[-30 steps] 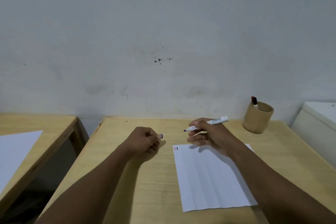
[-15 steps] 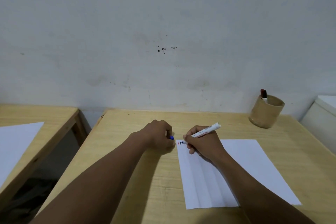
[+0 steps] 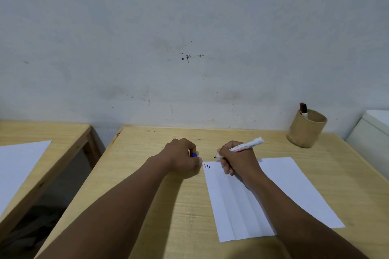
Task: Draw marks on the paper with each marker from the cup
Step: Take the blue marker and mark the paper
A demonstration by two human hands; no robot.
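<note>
Item: my right hand (image 3: 240,159), grip clenched on marker (image 3: 245,146), now lifted off paper (image 3: 273,197) leaving a new mark (image 3: 208,166); left hand (image 3: 182,159) pinching cap (image 3: 194,155); recapping likely next.

Bare table (image 3: 210,139) is lying open beyond the right hand (image 3: 240,160) gripping the marker (image 3: 246,147); the cup (image 3: 306,130) is standing well off toward its far right. The left hand (image 3: 182,159) is crowding the marker tip's near-left side, perhaps touching the paper (image 3: 284,185) corner.
</note>
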